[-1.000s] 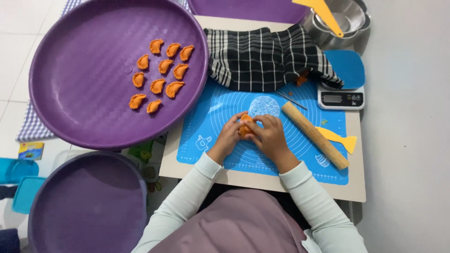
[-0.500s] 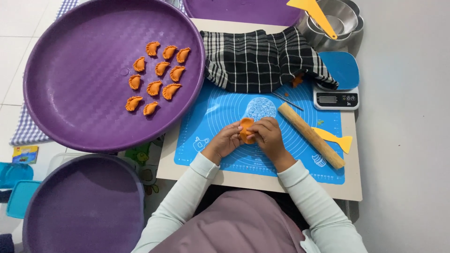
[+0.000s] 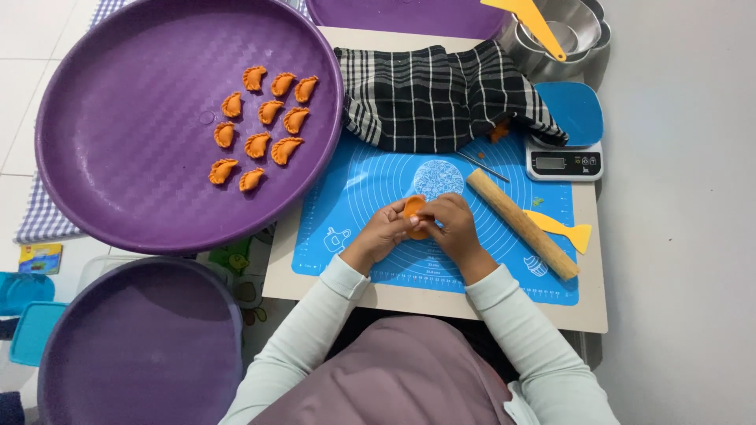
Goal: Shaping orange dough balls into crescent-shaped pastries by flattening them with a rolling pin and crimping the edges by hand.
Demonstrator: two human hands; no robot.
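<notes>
Nearest me, at the lower left, sits a purple tray (image 3: 142, 346) with nothing showing on it. My pale sleeves (image 3: 315, 330) run up from my lap to the blue mat (image 3: 370, 177), which lies on a small table (image 3: 587, 315).

Over the middle of the mat I hold a piece of orange dough (image 3: 413, 211) between both hands. My left hand (image 3: 387, 230) curls round it from the left, fingers closed on its lower edge. My right hand (image 3: 447, 224) comes in from the right, fingertips pinched on the dough's other side. The two hands touch each other, and the dough is lifted just off the mat.

Just right of my right hand a wooden pin (image 3: 522, 224) lies slantwise on the mat, with a yellow scraper (image 3: 561, 228) beside it. Farther back, a checked cloth (image 3: 441, 98) is heaped over the mat's far edge, and a scale (image 3: 563, 161) stands at its right corner.

To the left, a large purple tray (image 3: 118, 181) holds ten folded orange pastries (image 3: 260, 126) in rough rows. At the far right, steel bowls (image 3: 563, 35) are stacked with a yellow spatula (image 3: 526, 20) across them.
</notes>
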